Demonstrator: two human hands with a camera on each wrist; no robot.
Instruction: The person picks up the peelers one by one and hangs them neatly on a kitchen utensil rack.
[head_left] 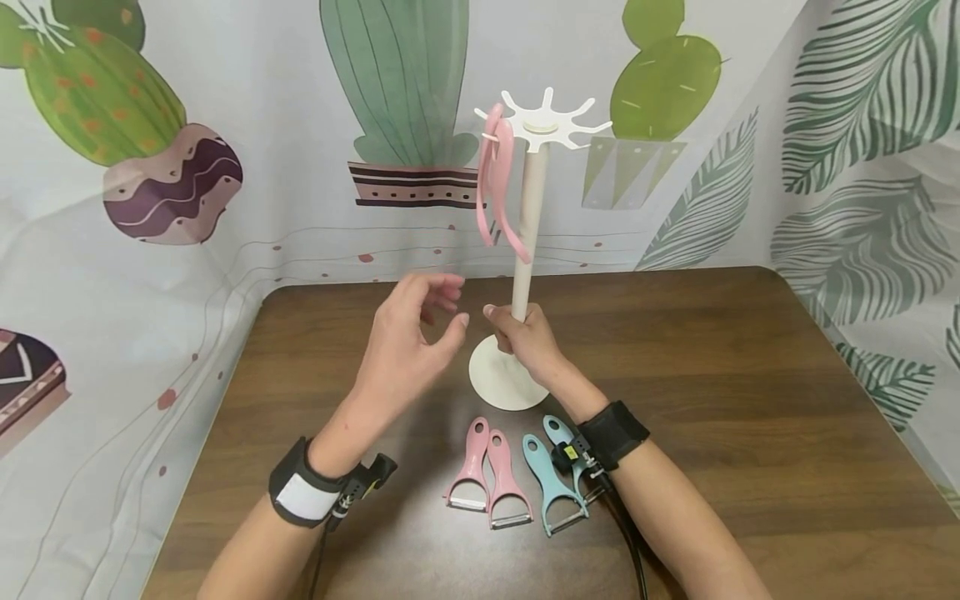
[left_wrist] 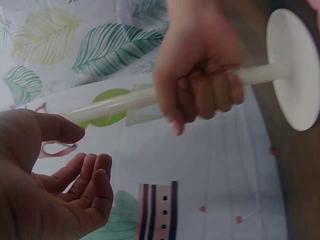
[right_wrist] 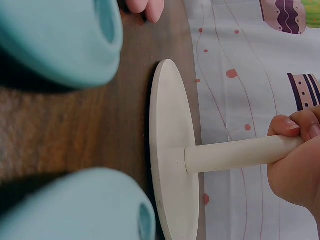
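My right hand (head_left: 531, 340) grips the lower pole of a cream-white hook stand (head_left: 532, 192), its fingers curled round the pole above the round base (right_wrist: 172, 140). To the left of the pole, my left hand (head_left: 405, 342) is raised with fingers loosely bent and nothing between thumb and fingertips. In the left wrist view this left hand (left_wrist: 60, 185) is apart from the pole. Pink, peeler-like plastic (head_left: 495, 183) with long curved arms hangs from a hook on the stand's left side.
Before the base lie two pink peelers (head_left: 475, 462) and two light blue peelers (head_left: 547, 475), handles toward the stand; the right wrist partly covers one blue peeler. All rest on a brown wooden table (head_left: 712, 400). A printed cactus-and-leaf cloth (head_left: 285, 125) hangs behind.
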